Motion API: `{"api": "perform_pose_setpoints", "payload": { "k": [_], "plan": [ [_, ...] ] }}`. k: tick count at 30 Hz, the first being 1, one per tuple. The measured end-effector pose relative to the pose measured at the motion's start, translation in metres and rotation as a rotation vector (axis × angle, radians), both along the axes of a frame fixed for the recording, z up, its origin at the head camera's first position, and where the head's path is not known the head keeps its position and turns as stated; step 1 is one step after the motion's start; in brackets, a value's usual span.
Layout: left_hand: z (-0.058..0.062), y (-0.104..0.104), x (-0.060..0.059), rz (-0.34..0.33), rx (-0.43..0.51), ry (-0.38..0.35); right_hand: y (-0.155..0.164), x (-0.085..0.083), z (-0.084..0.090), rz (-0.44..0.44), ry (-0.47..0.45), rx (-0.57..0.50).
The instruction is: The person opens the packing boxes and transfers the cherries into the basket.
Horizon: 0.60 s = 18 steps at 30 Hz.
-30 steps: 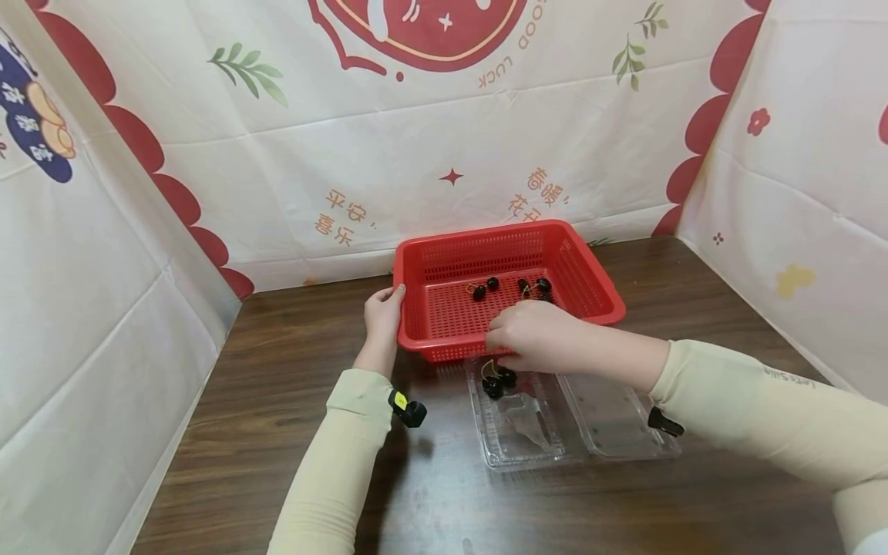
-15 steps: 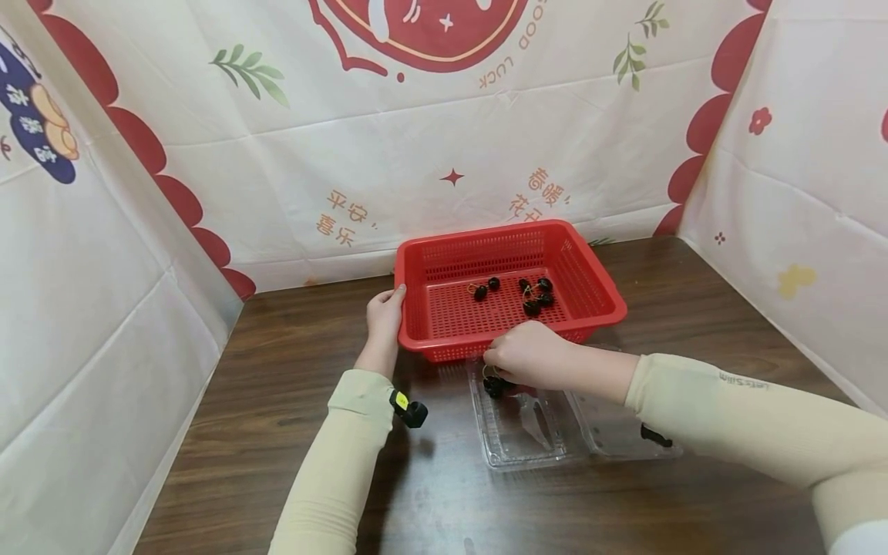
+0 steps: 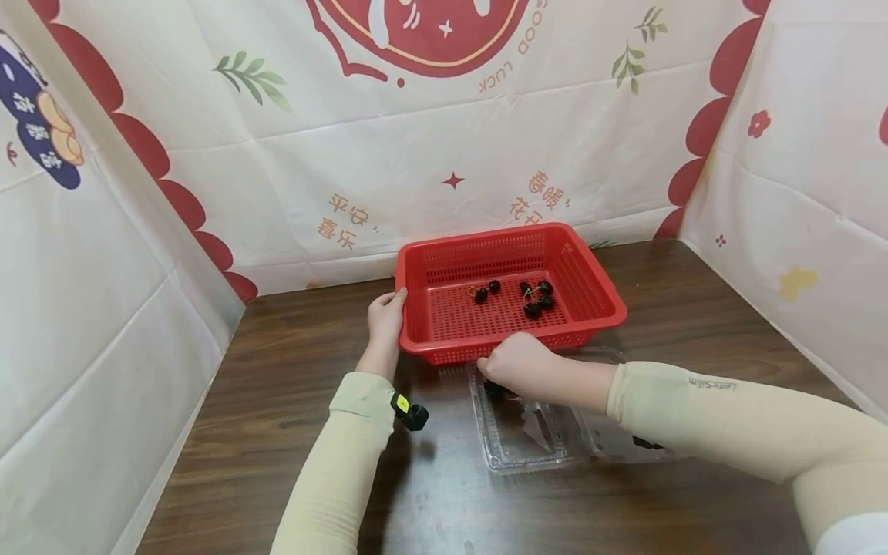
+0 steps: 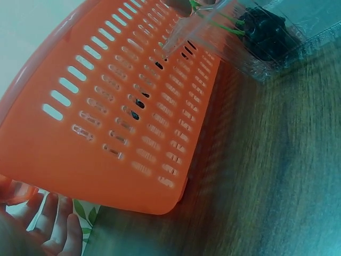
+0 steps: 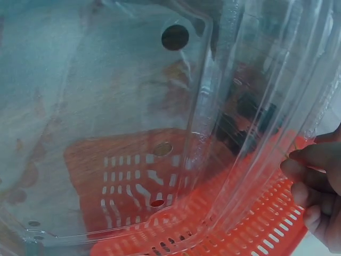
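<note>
The basket [image 3: 509, 293] by the left fingers was red, slotted all over — its cherries [image 3: 533, 297] near-black. The tray [image 3: 527, 432] under the right fingers was clear, the table [image 3: 277, 401] dark brown woodgrain.

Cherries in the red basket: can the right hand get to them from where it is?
Probably yes. The right hand sits just in front of the red basket, whose top is open, with nothing covering the cherries.
</note>
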<state>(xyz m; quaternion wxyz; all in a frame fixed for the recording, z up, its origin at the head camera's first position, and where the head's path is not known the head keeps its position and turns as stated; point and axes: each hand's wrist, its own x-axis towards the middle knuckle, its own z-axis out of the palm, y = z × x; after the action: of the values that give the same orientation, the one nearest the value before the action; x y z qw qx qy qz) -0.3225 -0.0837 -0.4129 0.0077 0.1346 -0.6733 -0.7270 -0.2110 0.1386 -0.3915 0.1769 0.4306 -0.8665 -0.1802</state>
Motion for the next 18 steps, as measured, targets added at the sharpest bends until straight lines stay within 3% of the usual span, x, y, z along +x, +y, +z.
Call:
{"api": "perform_pose_setpoints", "payload": {
  "k": [10, 18],
  "plan": [
    [-0.001, 0.002, 0.001, 0.009, -0.010, 0.011, 0.002, -0.003, -0.004, 0.026, 0.006, -0.044],
    [-0.001, 0.002, -0.001, 0.043, -0.041, 0.025, 0.006, 0.005, 0.012, -0.030, -0.055, -0.056]
  ]
}}
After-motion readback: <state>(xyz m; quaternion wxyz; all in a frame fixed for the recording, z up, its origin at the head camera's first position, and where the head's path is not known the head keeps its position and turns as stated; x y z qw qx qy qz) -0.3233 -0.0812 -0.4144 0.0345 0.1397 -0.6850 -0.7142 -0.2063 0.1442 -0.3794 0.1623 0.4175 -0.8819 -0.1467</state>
